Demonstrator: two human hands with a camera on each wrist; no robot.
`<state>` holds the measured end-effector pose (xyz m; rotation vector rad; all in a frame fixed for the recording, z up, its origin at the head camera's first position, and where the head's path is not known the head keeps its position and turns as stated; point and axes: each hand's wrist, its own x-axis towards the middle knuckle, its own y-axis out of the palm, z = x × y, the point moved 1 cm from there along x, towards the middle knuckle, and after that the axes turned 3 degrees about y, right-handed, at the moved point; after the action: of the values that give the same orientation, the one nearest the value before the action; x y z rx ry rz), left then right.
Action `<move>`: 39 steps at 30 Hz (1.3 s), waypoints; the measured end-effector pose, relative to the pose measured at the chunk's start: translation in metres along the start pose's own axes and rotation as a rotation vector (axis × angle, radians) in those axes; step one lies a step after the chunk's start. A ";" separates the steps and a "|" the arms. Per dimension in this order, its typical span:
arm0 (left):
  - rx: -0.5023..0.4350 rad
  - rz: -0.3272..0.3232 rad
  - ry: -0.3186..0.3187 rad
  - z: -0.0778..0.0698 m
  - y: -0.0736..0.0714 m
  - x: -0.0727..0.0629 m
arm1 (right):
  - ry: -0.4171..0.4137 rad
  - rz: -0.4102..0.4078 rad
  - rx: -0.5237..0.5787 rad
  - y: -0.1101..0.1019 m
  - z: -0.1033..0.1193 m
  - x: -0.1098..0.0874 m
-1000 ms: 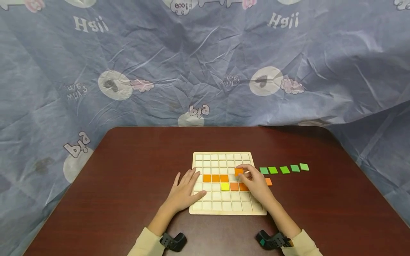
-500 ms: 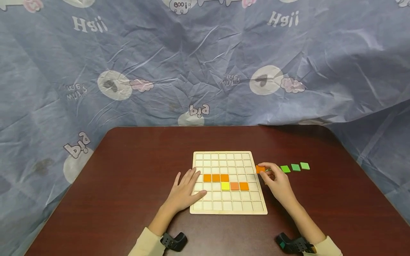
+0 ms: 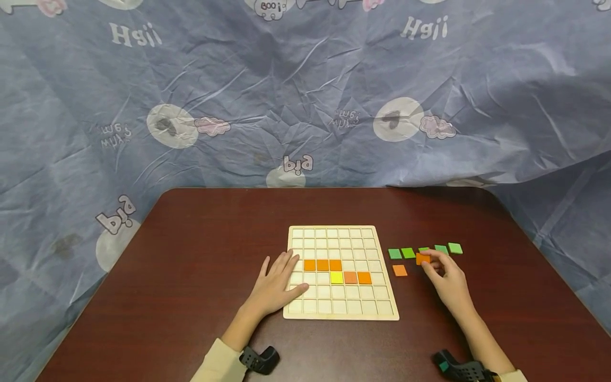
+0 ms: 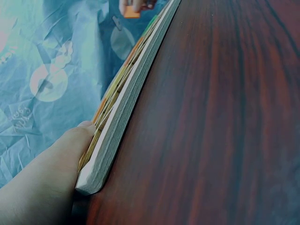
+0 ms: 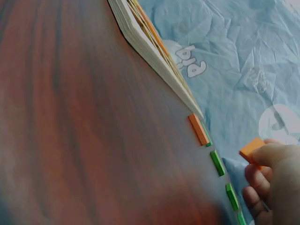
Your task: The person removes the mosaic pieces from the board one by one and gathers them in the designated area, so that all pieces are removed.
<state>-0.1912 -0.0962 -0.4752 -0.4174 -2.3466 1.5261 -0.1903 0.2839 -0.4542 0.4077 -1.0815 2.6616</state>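
A pale wooden grid board (image 3: 334, 307) lies on the table. My left hand (image 3: 273, 286) rests flat on its left edge with the fingers spread. Three orange tiles (image 3: 322, 265) sit side by side in one row of cells. In the row nearer me are a yellow tile (image 3: 336, 277), a light orange tile (image 3: 350, 277) and a darker orange one (image 3: 365, 278). Right of the board, my right hand (image 3: 451, 281) pinches an orange square tile (image 3: 422, 259) between thumb and fingers. The right wrist view shows this held tile (image 5: 252, 149) raised off the table.
Several green tiles (image 3: 408, 253) lie in a row on the table, right of the board; one is partly hidden behind the held tile. A loose orange tile (image 3: 400, 270) lies nearer me. The brown table (image 3: 215, 239) ends at a patterned blue-grey cloth (image 3: 267, 95).
My right hand has moved right, from above the board to beside the green tiles, carrying the orange tile. The loose orange tile has come into full view. My left hand stays put.
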 end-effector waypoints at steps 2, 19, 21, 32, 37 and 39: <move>0.004 0.009 -0.007 0.000 -0.001 -0.001 | -0.005 0.040 -0.006 0.003 -0.005 -0.001; 0.009 -0.011 -0.003 0.000 -0.004 -0.004 | -0.039 0.211 -0.023 0.013 -0.012 -0.005; 0.008 -0.010 -0.002 0.000 -0.004 -0.003 | -0.051 0.205 -0.036 0.013 -0.013 -0.005; 0.000 -0.002 -0.009 -0.003 -0.003 -0.002 | -0.069 0.203 -0.088 0.010 -0.010 -0.001; 0.005 -0.001 -0.001 -0.004 -0.001 -0.001 | -0.064 0.203 -0.112 0.007 -0.012 -0.002; 0.009 0.003 -0.001 -0.003 0.000 0.000 | -0.058 0.203 -0.116 0.007 -0.012 -0.003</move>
<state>-0.1894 -0.0935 -0.4740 -0.4188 -2.3397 1.5380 -0.1917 0.2874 -0.4676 0.3724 -1.3551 2.7564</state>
